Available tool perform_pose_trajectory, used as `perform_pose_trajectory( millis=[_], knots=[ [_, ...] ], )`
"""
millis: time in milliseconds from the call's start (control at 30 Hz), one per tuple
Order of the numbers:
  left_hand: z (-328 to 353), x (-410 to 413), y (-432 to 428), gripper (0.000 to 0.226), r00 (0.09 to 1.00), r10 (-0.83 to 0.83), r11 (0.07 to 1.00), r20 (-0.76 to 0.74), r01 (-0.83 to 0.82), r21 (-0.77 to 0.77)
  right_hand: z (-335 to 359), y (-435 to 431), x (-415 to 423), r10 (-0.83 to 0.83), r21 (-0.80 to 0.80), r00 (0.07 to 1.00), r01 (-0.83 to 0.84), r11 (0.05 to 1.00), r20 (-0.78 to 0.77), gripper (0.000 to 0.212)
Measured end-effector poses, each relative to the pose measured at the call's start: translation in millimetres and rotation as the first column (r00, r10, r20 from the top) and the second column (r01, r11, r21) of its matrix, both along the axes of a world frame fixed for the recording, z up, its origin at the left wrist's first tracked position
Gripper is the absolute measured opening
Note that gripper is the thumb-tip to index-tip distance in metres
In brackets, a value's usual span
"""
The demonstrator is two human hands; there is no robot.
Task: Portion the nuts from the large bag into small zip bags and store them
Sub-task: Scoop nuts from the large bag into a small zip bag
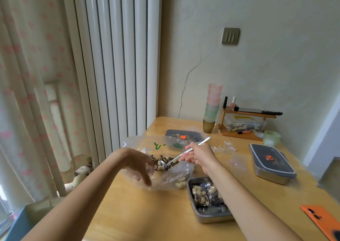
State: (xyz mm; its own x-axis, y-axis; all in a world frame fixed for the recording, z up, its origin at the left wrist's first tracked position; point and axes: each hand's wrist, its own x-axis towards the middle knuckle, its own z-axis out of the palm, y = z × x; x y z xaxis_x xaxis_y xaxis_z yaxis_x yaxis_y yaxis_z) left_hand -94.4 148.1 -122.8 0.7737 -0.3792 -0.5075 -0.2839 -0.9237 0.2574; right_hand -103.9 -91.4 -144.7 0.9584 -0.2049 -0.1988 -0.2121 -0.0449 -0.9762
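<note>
The large clear bag (pixel 147 144) with green writing lies on the wooden table (pixel 128 213), peanuts and seeds (pixel 165 160) showing in its mouth. My left hand (pixel 140 167) grips a small clear zip bag (pixel 173 178) right beside that mouth; some peanuts sit inside it. My right hand (pixel 199 153) holds a long metal spoon (pixel 181 156), whose bowl lies among the nuts with a peanut in it. An open steel tin (pixel 211 216) close to me holds filled small bags of nuts.
Two lidded steel tins stand on the table, one behind the big bag (pixel 191 133), one at the right (pixel 272 162). Empty zip bags (pixel 225 146) lie between them. Stacked cups (pixel 212 106), a small wooden shelf (pixel 248 114), a green glass bowl (pixel 272 138) and an orange phone (pixel 322 220) are also here.
</note>
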Motion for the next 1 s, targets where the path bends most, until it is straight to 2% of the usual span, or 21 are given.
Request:
perform_pose_trajectory(
  millis=[67, 167, 200, 300, 367, 433, 533, 800, 1000],
  knots=[
    [-7.9, 10.8, 1.5, 0.073, 0.988, 0.155, 0.969, 0.028, -0.146, -0.201, 3.2, -1.4, 3.1, -0.02, -0.041, 1.0, 0.02, 0.999, 0.012, 0.03],
    [-21.8, 22.6, -5.5, 0.084, 0.935, 0.353, 0.84, -0.032, -0.332, -0.429, 7.3, -3.6, 5.5, -0.04, -0.096, 0.999, 0.042, 0.994, 0.023, 0.029],
    [-25.7, 25.5, -8.8, 0.078, 0.908, 0.419, 0.803, -0.008, -0.375, -0.464, 7.5, -4.8, 6.1, -0.045, -0.109, 0.999, 0.047, 0.993, 0.023, 0.029],
    [-38.4, 36.5, -17.8, 0.065, 0.795, 0.574, 0.751, 0.197, -0.416, -0.513, 7.8, -8.9, 7.4, -0.045, -0.146, 0.999, 0.046, 0.988, 0.011, 0.029],
    [-45.3, 38.8, -27.1, 0.066, 0.801, 0.535, 0.784, 0.269, -0.352, -0.512, 8.6, -12.3, 8.0, -0.052, -0.159, 0.999, 0.052, 0.986, 0.006, 0.029],
    [-52.9, 37.7, -36.7, 0.072, 0.853, 0.434, 0.835, 0.29, -0.261, -0.484, 10.6, -15.7, 7.9, -0.062, -0.16, 0.998, 0.064, 0.985, 0.014, 0.028],
    [-64.9, 38.2, -42.6, 0.081, 0.883, 0.347, 0.862, 0.315, -0.168, -0.478, 15.1, -19.2, 7.0, -0.087, -0.157, 0.995, 0.094, 0.983, 0.051, 0.028],
    [-79.0, 40.7, -39.9, 0.108, 0.909, 0.364, 0.814, 0.201, -0.205, -0.543, 28.4, -18.1, 8.9, -0.099, -0.167, 0.988, 0.117, 0.979, 0.115, 0.028],
    [-85.4, 39.8, -33.2, 0.103, 0.909, 0.401, 0.693, 0.115, -0.219, -0.687, 28.0, -12.5, 6.5, -0.012, -0.249, 0.99, 0.048, 0.967, 0.142, 0.03]
  ],
)
